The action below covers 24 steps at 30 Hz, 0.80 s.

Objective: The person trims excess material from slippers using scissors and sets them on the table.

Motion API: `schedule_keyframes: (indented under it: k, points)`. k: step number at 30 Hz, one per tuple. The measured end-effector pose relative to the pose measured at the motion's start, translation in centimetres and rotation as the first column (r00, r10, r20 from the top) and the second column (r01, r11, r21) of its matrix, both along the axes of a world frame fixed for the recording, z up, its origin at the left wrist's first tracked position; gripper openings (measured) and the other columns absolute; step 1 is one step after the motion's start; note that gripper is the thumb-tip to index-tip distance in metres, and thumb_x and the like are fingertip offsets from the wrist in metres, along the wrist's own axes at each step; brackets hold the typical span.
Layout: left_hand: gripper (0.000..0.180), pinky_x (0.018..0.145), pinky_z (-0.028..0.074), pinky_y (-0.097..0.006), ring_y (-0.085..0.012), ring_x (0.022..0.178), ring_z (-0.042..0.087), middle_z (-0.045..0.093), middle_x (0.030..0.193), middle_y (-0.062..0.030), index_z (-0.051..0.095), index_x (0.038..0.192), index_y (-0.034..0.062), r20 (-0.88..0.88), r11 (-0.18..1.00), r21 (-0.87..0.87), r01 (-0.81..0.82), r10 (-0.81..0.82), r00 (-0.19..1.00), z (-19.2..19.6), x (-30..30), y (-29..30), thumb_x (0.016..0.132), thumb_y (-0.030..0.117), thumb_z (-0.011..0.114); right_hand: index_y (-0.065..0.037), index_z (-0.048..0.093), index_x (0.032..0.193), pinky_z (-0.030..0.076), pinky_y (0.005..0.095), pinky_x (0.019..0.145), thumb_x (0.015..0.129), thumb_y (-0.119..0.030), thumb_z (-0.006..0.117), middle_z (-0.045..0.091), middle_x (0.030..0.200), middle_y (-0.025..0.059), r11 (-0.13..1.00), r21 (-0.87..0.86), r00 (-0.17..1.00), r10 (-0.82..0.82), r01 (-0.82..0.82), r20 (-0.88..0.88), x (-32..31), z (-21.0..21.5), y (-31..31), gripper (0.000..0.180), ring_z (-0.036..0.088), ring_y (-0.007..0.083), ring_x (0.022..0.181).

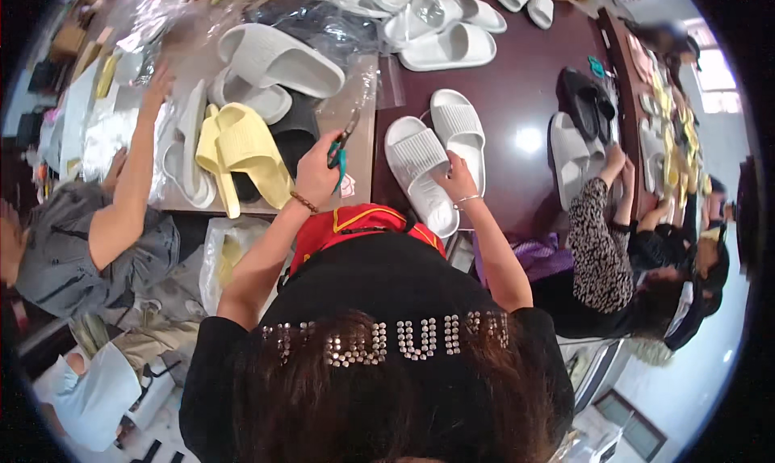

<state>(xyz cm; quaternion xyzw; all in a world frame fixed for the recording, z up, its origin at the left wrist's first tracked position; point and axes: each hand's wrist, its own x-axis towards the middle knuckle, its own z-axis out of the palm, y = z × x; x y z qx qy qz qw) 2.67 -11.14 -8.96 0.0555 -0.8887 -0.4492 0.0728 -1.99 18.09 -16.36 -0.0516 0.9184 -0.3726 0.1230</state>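
Note:
My left hand (pixel 316 172) is closed around a pair of scissors with green handles (pixel 342 142), blades pointing up over the table. My right hand (pixel 456 177) rests on the heel end of a white slide sandal (pixel 416 169) lying on the dark table (pixel 517 100). A second white slide sandal (pixel 457 129) lies just beside it to the right, touching it. A pair of yellow slide sandals (pixel 236 150) lies left of my left hand on a lighter board.
A person in grey (pixel 97 237) at my left reaches onto a heap of white sandals in clear plastic (pixel 274 55). A person in a patterned sleeve (pixel 597 229) at my right handles grey and black sandals (pixel 577 128). More white sandals (pixel 448 47) lie further back.

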Motion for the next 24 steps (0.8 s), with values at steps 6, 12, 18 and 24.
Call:
schedule_keyframes:
  k: [6,12,18,24]
  points:
    - [0.044,0.062,0.044,-0.031,-0.0227,0.067,0.058,0.058,0.078,-0.0123,0.048,0.109,0.0053,0.191,0.990,0.062,0.130,-0.140,0.971,-0.2,0.4,2.1,0.068,0.009,0.063,-0.006,0.048,0.106,0.043,0.0406,0.073,0.070,-0.020,0.061,0.051,0.097,0.0149,0.983,0.162,0.992,0.097,-0.084,-0.075,3.6,1.5,2.5,0.041,0.053,0.0328,0.086]
    - [0.044,0.068,0.046,-0.029,-0.0202,0.074,0.060,0.060,0.083,-0.0109,0.047,0.111,0.0037,0.144,0.976,0.053,0.210,-0.216,0.966,-2.1,0.2,2.9,0.069,0.007,0.061,-0.003,0.058,0.078,0.043,0.0354,0.068,0.071,-0.018,0.062,0.055,0.078,0.0118,0.999,-0.015,0.998,0.048,-0.047,0.047,3.6,3.9,4.1,0.017,0.056,0.0271,0.077]
    - [0.046,0.068,0.047,-0.028,-0.0175,0.081,0.061,0.062,0.089,-0.0137,0.044,0.113,0.0027,0.201,0.978,0.086,0.189,-0.203,0.958,-2.8,0.1,3.3,0.070,0.004,0.060,-0.003,0.058,0.081,0.043,0.0321,0.071,0.074,-0.021,0.059,0.058,0.085,0.0101,0.961,-0.124,0.969,-0.246,0.248,0.029,2.1,-0.1,5.2,0.020,0.056,0.0229,0.080]
    - [0.047,0.069,0.048,-0.028,-0.0182,0.081,0.061,0.062,0.089,-0.0141,0.044,0.114,0.0027,0.249,0.982,0.104,0.159,-0.181,0.951,-3.3,0.5,3.2,0.070,0.004,0.061,-0.008,0.053,0.077,0.037,0.0396,0.087,0.079,-0.019,0.047,0.059,0.080,0.0072,-0.296,-0.710,0.678,-0.219,0.639,0.701,-2.7,-1.4,4.4,0.013,0.055,0.0227,0.091]
